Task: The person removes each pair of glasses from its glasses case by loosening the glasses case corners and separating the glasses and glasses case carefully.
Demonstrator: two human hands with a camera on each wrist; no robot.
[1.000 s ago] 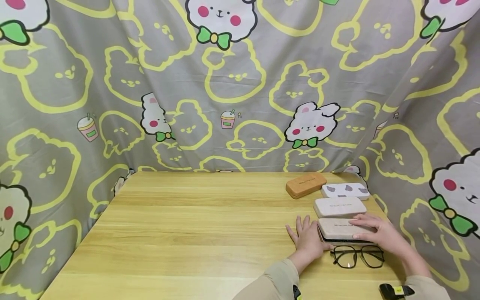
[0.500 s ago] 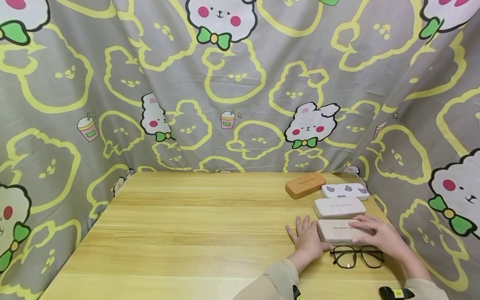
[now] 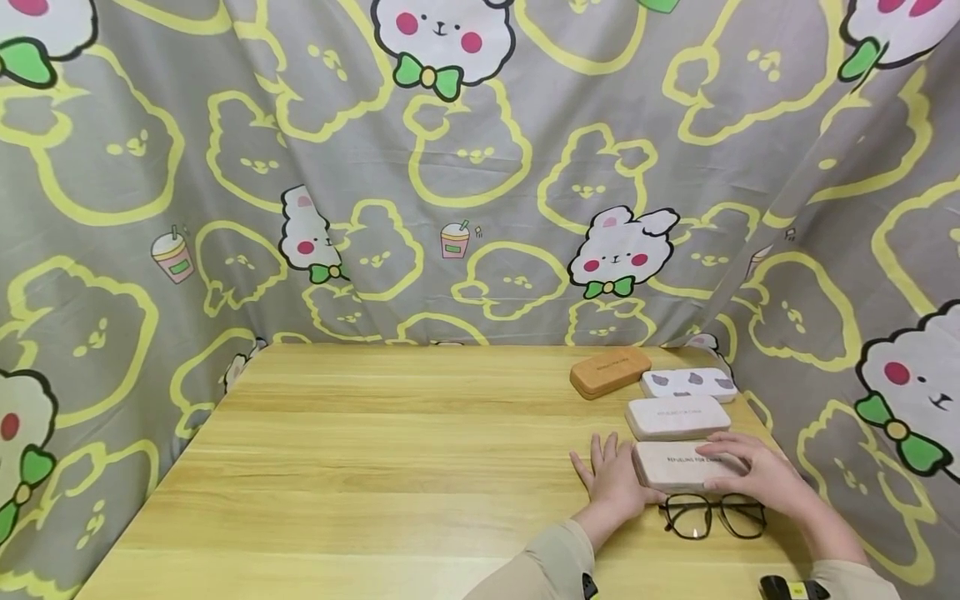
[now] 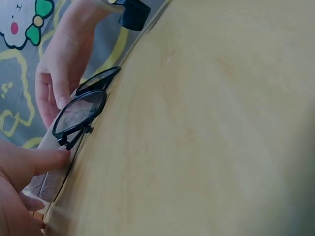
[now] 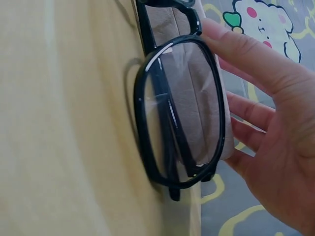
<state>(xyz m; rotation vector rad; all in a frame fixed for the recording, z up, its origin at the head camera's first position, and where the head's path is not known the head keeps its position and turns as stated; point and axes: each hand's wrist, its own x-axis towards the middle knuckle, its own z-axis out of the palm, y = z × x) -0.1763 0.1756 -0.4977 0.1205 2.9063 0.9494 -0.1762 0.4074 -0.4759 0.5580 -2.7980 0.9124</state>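
A beige glasses case (image 3: 667, 465) with dark lettering lies at the right of the table, its lid down. My right hand (image 3: 765, 475) grips its right part, with the thumb at the near edge and fingers over the far side. At the case's left end my left hand (image 3: 617, 483) rests with spread fingers, and its thumb (image 4: 42, 161) touches the near side. Black-framed glasses (image 3: 686, 533) lie just in front of the case, standing between it and the camera in the right wrist view. What the case holds is hidden.
Behind the gripped case stands another pale case (image 3: 677, 418). Farther back are a white case with grey shapes (image 3: 690, 383) and an orange-brown case (image 3: 611, 372). The wooden table (image 3: 360, 467) meets a patterned curtain (image 3: 480, 183) at the back and sides.
The beige case's lid has come down; a dark gap along its near side one second ago no longer shows. Both hands have stayed nearly in place.
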